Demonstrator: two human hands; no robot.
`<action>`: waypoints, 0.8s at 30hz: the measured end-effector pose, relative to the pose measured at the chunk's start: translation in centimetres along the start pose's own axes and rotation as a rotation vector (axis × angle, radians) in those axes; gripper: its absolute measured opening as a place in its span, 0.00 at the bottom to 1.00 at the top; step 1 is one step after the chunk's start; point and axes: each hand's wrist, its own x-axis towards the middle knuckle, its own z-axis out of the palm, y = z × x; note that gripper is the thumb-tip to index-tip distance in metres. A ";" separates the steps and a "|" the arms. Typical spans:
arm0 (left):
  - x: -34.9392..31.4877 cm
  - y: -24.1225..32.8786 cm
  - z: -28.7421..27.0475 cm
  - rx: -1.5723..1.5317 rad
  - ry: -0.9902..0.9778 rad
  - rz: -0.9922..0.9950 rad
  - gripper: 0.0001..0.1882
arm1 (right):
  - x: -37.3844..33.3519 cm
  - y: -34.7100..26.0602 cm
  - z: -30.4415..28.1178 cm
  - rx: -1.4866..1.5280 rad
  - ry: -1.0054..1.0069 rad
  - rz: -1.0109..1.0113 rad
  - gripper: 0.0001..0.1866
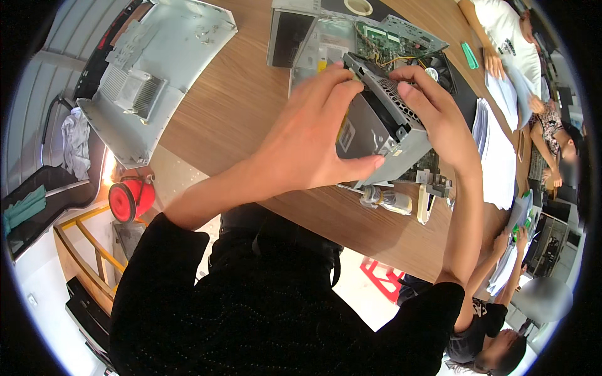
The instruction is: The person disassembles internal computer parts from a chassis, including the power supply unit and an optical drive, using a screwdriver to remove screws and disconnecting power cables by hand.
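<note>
The silver-grey, box-shaped metal unit with a perforated face [370,128] is between the two hands, tilted, so it appears unseated; whether its lower end touches anything beneath is hidden. The left hand [307,128] spans it, fingers bent over its upper end and thumb spread well apart along its lower edge. The right hand [442,119] curls over the perforated face, thumb and forefinger close to each other on it; the other fingertips are hidden, so I cannot tell how firmly they grip.

Just beyond the left fingertips, the open silver metal computer case [306,57] shows its inside, with a green circuit board [379,42] ahead of the right fingertips and a dark round fan [446,74] near its knuckles. Opening up thus looks done; fixing parts and closing up look undone.

Well left of the left fingers, the white metal cover panel [204,62] lies off the case, carrying a grey finned metal block [128,91] and scattered small metal bits [204,34]. Below the left thumb lies a clear-wrapped bundle [389,199].
</note>
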 end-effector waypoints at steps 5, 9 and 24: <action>0.2 0.2 0.3 0.012 0.016 -0.009 0.45 | 0.1 0.7 0.1 0.013 0.012 -0.014 0.18; 0.0 0.5 0.3 -0.004 -0.022 -0.055 0.43 | -0.1 1.1 0.5 0.100 0.052 -0.068 0.19; -0.3 -0.5 0.0 0.081 -0.068 -0.070 0.43 | -1.9 1.7 3.9 0.405 0.342 -0.218 0.22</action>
